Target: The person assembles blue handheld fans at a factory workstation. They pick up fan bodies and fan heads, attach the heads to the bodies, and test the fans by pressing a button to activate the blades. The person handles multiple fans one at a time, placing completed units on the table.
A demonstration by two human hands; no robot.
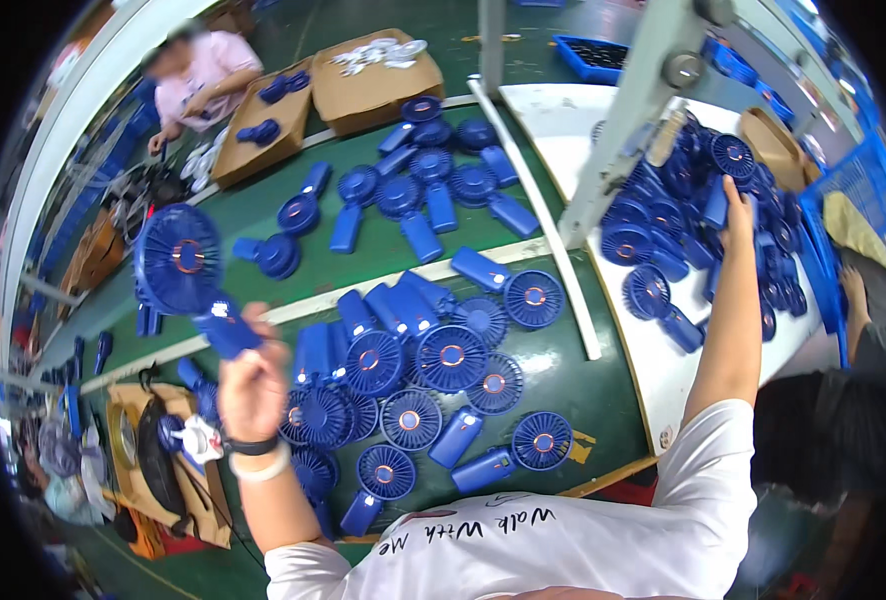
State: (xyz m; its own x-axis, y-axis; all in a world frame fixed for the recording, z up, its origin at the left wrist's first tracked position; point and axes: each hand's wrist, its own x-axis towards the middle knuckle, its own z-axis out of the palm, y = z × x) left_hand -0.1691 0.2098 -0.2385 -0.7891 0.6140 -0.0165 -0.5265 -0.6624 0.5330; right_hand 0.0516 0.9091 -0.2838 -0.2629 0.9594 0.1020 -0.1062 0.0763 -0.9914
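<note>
My left hand is closed around the handle of a blue handheld fan, raised with its round head up and to the left. At the far right, my outstretched right hand grips another blue fan by its handle, over a heap of fans on a white table. In front of me, several more blue fans lie close together on a green work surface, some overlapping.
A pale rail and a grey post stand between the two tables. Farther back are more fans and cardboard boxes. A person in pink works at the far left. A blue crate stands at the right edge.
</note>
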